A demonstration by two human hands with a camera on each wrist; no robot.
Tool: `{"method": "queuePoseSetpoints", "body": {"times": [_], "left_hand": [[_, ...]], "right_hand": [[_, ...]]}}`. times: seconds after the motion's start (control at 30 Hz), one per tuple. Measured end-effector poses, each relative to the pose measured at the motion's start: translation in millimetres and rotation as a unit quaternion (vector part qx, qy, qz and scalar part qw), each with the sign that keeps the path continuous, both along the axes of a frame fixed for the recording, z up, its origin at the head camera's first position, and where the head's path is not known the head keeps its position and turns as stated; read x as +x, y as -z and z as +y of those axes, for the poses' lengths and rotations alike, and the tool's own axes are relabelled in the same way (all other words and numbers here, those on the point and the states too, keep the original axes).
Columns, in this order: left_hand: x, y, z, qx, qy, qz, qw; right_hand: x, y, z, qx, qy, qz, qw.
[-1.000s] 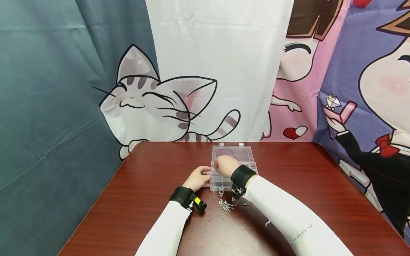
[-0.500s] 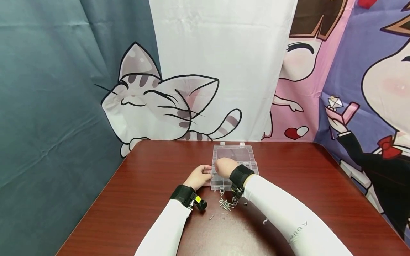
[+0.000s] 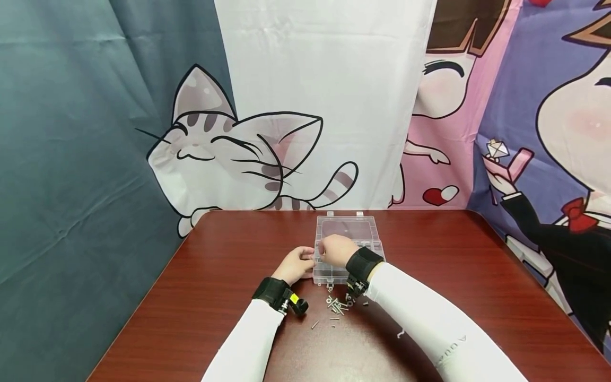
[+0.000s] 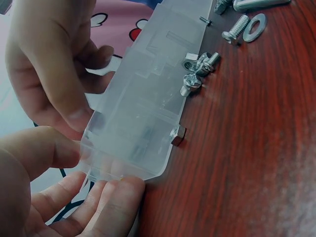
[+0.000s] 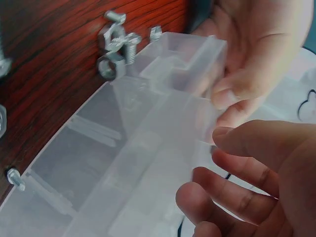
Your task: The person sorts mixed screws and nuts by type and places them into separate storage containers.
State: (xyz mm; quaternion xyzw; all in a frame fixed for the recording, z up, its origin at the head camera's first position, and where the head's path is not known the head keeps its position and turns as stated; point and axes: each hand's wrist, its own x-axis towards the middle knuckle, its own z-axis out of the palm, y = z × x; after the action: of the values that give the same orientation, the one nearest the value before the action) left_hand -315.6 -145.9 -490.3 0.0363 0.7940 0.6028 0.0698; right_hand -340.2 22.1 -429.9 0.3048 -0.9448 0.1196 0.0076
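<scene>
A clear plastic compartment box [image 3: 350, 227] lies on the table with its lid laid back. My left hand [image 3: 293, 266] grips its near left corner, thumb on the wall and fingers beneath, as the left wrist view shows. My right hand [image 3: 338, 250] is over the compartments at the left side, fingers bent. In the right wrist view its thumb and index fingertip come close together at the box wall; whether they pinch something small I cannot tell. Along the box's front edge lie a hex nut [image 4: 177, 135], bolts [image 4: 191, 85] and a flat washer [image 4: 255, 27].
A loose pile of bolts, nuts and washers [image 3: 337, 306] lies on the brown table [image 3: 229, 286] in front of the box. Single bolts [image 3: 315, 324] lie nearer the body. A printed cat curtain [image 3: 286, 69] hangs behind the table's far edge.
The right hand shifts only slightly over the same compartments. My left hand keeps its grip on the box, and the scattered hardware stays put.
</scene>
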Motion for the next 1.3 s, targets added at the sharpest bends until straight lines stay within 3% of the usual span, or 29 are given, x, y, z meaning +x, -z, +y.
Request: {"method": "queuePoseSetpoints", "body": {"times": [0.27, 0.8, 1.03, 1.3], "left_hand": [[-1.5, 3.6, -1.1, 0.007, 0.000, 0.002, 1.0000], [1.7, 3.0, -2.9, 0.007, -0.011, -0.005, 0.9999], [2.2, 1.8, -1.1, -0.002, -0.006, 0.000, 1.0000], [0.5, 1.0, 1.1, -0.003, -0.004, -0.001, 1.0000]], "right_hand": [[20.7, -9.9, 15, -0.061, 0.017, -0.004, 0.9980], [85.9, 1.5, 46, -0.126, 0.002, 0.021, 0.9918], [91.2, 4.2, 48, -0.130, -0.022, 0.020, 0.9911], [88.8, 9.6, 46, -0.071, -0.041, -0.019, 0.9965]]}}
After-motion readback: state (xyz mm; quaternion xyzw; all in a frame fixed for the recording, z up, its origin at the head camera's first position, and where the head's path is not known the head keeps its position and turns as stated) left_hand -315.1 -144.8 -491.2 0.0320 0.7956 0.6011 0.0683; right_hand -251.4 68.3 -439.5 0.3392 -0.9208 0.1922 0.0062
